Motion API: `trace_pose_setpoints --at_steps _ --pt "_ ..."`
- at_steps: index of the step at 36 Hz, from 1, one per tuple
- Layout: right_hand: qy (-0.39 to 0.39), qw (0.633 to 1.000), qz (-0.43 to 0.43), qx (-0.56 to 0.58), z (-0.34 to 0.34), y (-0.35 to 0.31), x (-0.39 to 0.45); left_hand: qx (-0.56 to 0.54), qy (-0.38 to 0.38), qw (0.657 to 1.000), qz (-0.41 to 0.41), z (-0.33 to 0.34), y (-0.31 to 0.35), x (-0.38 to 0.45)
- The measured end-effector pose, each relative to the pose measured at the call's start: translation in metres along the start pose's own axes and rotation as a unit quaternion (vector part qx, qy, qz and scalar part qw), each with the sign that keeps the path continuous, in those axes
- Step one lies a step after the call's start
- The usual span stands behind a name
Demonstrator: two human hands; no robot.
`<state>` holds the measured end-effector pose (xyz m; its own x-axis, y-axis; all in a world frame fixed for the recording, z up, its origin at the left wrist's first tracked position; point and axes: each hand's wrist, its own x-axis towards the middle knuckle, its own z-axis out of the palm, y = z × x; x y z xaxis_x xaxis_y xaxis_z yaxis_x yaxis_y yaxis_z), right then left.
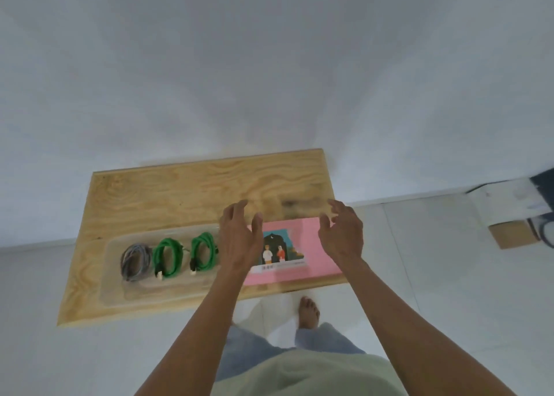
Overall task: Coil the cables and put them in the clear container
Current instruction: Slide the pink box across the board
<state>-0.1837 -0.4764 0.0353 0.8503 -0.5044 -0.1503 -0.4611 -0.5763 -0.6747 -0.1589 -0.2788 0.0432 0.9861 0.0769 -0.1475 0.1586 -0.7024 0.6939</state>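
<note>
A clear container (114, 287) lies on the left part of a wooden table (186, 191). Inside it rest three coiled cables side by side: a grey cable (135, 261) at the left, a green cable (168, 257) in the middle, and a second green cable (203, 253) at the right. My left hand (239, 239) hovers just right of the container with its fingers spread and nothing in it. My right hand (341, 233) is raised over the pink sheet, fingers apart and curled, also holding nothing.
A pink sheet (317, 245) with a printed picture of two figures lies on the table's right front part. A bare foot (308, 311) stands on the white floor below the table edge. A cardboard box (509, 233) sits at the far right by the wall.
</note>
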Motion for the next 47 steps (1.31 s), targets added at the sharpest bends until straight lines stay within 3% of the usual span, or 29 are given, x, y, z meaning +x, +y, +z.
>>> trace_pose_setpoints --at_steps 13,21,33,47 --pt "-0.160 0.982 0.035 -0.096 -0.001 0.072 0.005 0.169 -0.095 0.971 -0.141 0.081 -0.023 -0.024" --pt "-0.221 0.967 0.018 -0.129 0.017 0.093 0.005 0.190 -0.090 0.963 -0.170 0.100 -0.035 -0.027" --pt "-0.225 0.969 0.053 -0.088 0.012 0.107 0.006 0.154 -0.091 0.955 -0.238 0.111 -0.027 -0.019" --pt "-0.140 0.986 0.062 -0.062 -0.012 0.095 0.006 0.134 -0.092 0.973 -0.166 0.099 0.008 -0.028"
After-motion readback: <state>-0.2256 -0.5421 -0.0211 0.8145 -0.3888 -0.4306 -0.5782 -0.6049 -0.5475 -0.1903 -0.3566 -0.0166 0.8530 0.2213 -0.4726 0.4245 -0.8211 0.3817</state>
